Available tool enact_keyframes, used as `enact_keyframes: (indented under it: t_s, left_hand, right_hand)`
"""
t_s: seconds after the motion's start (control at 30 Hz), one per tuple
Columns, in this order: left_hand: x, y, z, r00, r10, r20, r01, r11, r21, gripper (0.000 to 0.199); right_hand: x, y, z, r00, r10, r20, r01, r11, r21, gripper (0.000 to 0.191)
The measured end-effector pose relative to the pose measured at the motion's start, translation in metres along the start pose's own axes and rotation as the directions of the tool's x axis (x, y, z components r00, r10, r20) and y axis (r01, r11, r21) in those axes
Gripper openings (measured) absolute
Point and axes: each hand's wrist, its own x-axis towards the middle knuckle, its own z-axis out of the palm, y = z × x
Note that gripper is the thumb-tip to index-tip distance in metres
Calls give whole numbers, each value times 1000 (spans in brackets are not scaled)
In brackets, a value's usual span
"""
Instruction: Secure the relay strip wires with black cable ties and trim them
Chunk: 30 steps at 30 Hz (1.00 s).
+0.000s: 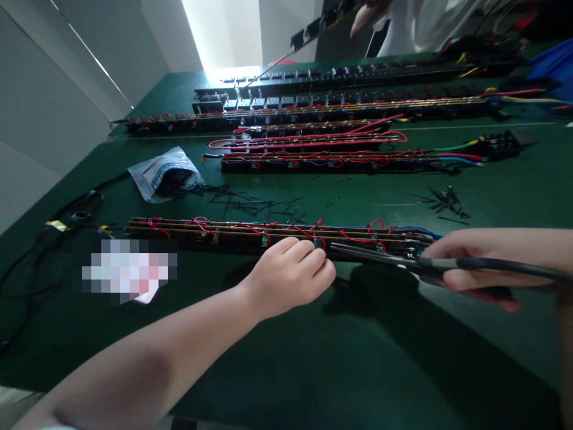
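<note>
**Left hand (pixel 293 269) curled at the strip (pixel 242 230), right hand (pixel 470 257) gripping a tool (pixel 380 254)**

Fingers of the left hand were bent in against the strip's near edge; whether they pinched anything could not be told, since the back of the hand hid them. The right hand was closed around the tool's dark handles, near the strip's right end. Its long, slim tips pointed left, along the strip's near side and just beside the left hand.

The strip lay lengthwise across the near half of the green table (pixel 313 382), with red wires looped along its rails and blue ones at its right end.

Beyond it, a clear bag (pixel 168 173) lay with its mouth toward scattered black slivers (pixel 259 204); a smaller pile (pixel 449 201) lay to the right. More wired strips (pixel 313 161) lay in rows farther back. Near the left forearm was a pixelated item (pixel 125 272). Across the table was a person in white (pixel 416 27).
</note>
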Motion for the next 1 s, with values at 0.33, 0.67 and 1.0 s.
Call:
enact_keyframes:
  t_s: [0.33, 0.67, 1.0]
  left_hand:
    - [-1, -5, 1, 998, -19, -58, 17, 999, -45, 14]
    - [-4, -6, 5, 999, -45, -23, 43, 995, -87, 15]
    - [-3, -8, 5, 997, -57, -48, 51, 992, -112, 12]
  right_hand:
    - [14, -22, 10, 951, 67, 302, -84, 996, 43, 66]
    - [25, -19, 14, 956, 60, 288, -79, 995, 57, 61]
    - [38, 0, 12, 942, 80, 326, -80, 997, -13, 55]
